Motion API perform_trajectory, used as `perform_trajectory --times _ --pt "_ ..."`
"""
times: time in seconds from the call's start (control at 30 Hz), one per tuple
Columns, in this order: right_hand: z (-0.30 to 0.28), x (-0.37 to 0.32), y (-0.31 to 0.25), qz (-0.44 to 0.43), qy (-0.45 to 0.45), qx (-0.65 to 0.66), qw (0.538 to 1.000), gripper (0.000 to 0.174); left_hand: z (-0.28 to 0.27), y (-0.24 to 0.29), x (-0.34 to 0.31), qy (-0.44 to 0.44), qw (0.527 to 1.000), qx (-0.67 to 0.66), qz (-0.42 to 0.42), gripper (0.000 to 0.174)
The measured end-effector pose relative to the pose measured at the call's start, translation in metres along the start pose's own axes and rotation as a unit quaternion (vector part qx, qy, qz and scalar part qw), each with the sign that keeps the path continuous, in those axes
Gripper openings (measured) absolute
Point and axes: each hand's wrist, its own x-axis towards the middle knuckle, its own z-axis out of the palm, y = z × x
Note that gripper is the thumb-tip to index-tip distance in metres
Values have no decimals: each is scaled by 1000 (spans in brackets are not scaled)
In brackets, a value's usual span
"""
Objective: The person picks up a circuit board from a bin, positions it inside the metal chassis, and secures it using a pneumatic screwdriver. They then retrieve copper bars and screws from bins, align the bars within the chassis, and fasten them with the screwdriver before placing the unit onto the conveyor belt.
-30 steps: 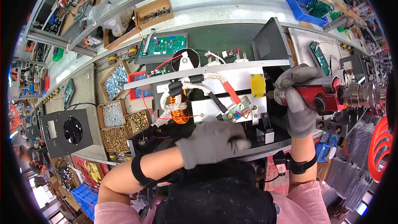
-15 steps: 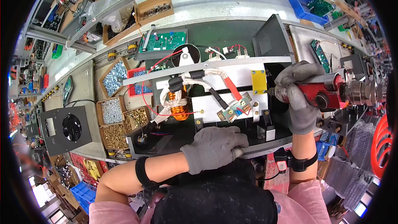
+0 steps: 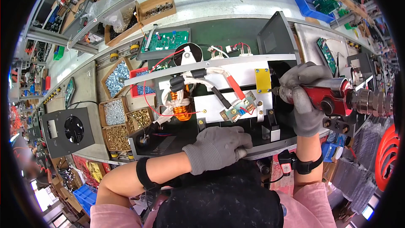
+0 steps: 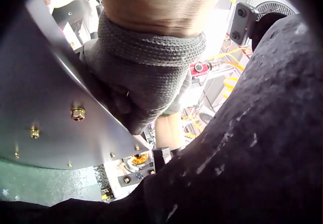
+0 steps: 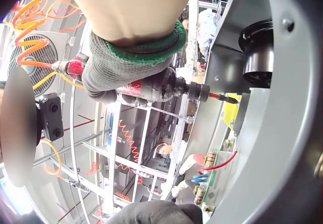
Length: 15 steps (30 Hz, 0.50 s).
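My gloved right hand (image 3: 304,101) grips a red power screwdriver (image 3: 327,97) held sideways. In the right wrist view its bit (image 5: 224,98) meets the yellow plate (image 5: 230,114) at a screw. That yellow plate (image 3: 263,80) sits at the right of white blocks inside a grey metal chassis (image 3: 270,148). My gloved left hand (image 3: 217,148) holds the chassis's near wall, thumb on the outer side; the left wrist view shows the glove (image 4: 144,75) over this wall's edge. Beside it inside are a small circuit board (image 3: 239,109) and a copper-wound coil (image 3: 182,112).
Bins of brass screws (image 3: 117,138) and silver screws (image 3: 114,114) stand left of the chassis, near a dark fan panel (image 3: 69,133). A green circuit board (image 3: 168,41) lies behind. At far right hang orange hose coils (image 3: 386,156).
My left hand has come to rest at the chassis's near wall after blurred motion. The right hand keeps the screwdriver at the yellow plate, nearly unmoved.
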Motion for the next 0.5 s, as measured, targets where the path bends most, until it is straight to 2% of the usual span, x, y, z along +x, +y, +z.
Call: perform_trajectory --times 0.13,0.2,0.23,0.33,0.37,0.4,0.5 --pt "-2 -3 1 5 -10 4 1000 22 -1 2 0 -2 1000 2 -7 18" --pt "-3 -5 -3 69 1 -92 993 24 0 1 -1 6 1000 5 -3 19" --pt "6 -2 -8 102 42 1 994 26 0 1 -1 6 1000 5 -2 19" --pt "1 -2 -8 109 23 -29 993 26 0 0 0 7 1000 7 7 19" --pt "-6 -4 1 68 -10 -45 997 30 0 0 0 3 1000 7 4 19" --pt "-5 -4 0 68 -8 -45 997 30 0 0 0 -2 1000 8 2 19" --pt "1 -4 -7 144 25 60 987 36 -2 2 -1 1 1000 5 5 19"
